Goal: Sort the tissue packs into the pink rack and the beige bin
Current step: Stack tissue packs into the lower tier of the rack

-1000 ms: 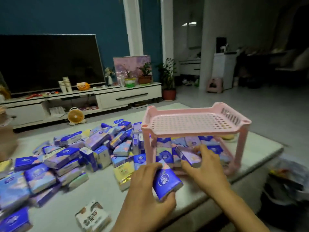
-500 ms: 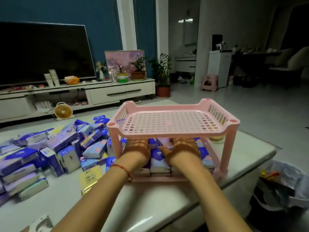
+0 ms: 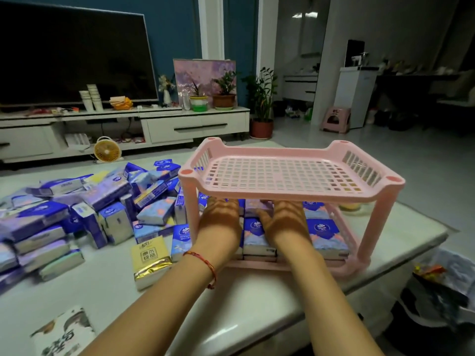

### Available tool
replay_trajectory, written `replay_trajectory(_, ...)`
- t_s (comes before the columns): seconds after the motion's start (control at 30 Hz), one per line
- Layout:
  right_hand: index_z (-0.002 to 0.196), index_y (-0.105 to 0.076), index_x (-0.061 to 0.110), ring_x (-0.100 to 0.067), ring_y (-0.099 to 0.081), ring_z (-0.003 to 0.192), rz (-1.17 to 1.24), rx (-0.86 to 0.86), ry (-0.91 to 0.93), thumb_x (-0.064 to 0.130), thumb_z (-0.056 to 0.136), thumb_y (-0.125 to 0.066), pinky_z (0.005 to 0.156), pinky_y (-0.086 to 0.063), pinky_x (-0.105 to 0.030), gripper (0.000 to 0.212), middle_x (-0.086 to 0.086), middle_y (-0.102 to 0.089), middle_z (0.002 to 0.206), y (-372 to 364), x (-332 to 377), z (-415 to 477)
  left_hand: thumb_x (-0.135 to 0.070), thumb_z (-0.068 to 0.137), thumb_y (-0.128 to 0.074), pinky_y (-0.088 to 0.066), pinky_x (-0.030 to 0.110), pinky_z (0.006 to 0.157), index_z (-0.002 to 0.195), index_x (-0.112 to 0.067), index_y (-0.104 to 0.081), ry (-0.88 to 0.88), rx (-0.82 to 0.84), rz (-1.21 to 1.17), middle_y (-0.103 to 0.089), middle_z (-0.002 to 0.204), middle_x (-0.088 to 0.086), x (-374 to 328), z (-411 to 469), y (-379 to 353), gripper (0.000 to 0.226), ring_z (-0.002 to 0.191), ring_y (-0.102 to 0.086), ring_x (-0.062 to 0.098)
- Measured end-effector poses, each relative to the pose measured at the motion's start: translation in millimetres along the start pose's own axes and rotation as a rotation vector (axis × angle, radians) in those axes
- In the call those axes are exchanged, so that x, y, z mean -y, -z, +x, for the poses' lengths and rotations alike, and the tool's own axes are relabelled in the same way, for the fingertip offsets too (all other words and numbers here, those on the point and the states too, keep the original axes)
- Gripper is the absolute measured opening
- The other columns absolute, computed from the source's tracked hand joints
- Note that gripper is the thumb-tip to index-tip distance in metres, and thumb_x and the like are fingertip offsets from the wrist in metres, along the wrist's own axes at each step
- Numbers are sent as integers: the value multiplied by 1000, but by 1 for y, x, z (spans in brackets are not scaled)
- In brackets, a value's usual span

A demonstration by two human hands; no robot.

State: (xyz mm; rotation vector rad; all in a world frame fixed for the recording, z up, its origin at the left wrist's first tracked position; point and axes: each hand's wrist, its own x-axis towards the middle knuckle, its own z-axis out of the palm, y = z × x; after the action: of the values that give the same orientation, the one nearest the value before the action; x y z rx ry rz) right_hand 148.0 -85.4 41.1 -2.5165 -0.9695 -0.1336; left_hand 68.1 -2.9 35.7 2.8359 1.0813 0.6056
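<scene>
left hand [image 3: 220, 223], right hand [image 3: 285, 224] | seemingly pressing tissue packs [image 3: 257, 236] | inside pink rack [image 3: 282, 194]

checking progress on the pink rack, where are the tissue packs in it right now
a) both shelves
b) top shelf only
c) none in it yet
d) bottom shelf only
d: the pink rack has a bare grid on top, while blue tissue packs sit on its lower level, where the left hand and right hand rest on them.

dim room: teal wall [image 3: 174, 27], dark tv [image 3: 74, 57] over white console [image 3: 195, 124], grey floor [image 3: 424, 170]
</scene>
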Motion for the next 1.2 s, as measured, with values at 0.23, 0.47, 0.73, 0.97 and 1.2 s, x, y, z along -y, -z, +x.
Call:
replay_trajectory(0.23,125,-54,13,-27,-43,122,117,-104,12,15,85,-51,106,-33,-33,40,-10,-51,129,4,6,-43,-33,84,-42,-39,31,100,131,-9,-45,-203,74,-125,-44,135,12,-20,-54,24,54,126,-42,27)
replay_trajectory(0.47,73,-57,23,-3,-52,75,501,25,319,-1,78,-51,66,-38,-11,26,6,-60,83,-6,65,-111,-33,74,-29,-34,15,78,97,-29,-62,-154,-313,-342,-64,92,-12,106,-145,79,40,89,-48,2)
replay_trajectory(0.73,88,-48,39,-3,-54,77,581,424,634,3,81,-56,66,-39,-7,37,5,-59,94,-70,205,-119,-27,61,-40,-38,25,72,99,-28,-48,119,-374,9,-57,104,-6,289,-235,118,38,92,-50,14)
replay_trajectory(0.97,144,-26,30,-11,-27,136,202,485,1022,48,66,-43,105,-21,-17,82,8,-26,148,-109,320,-153,-35,77,-34,-36,25,74,96,-30,-46,251,-457,128,-70,85,-1,332,-267,99,23,89,-52,13)
replay_trajectory(1.2,139,-30,42,-16,-32,129,83,443,998,40,72,-34,100,-23,-25,67,5,-32,135,-116,302,-159,-64,56,-36,-39,9,62,95,-35,-43,539,-59,226,-51,100,-13,344,-284,73,49,74,-58,1)
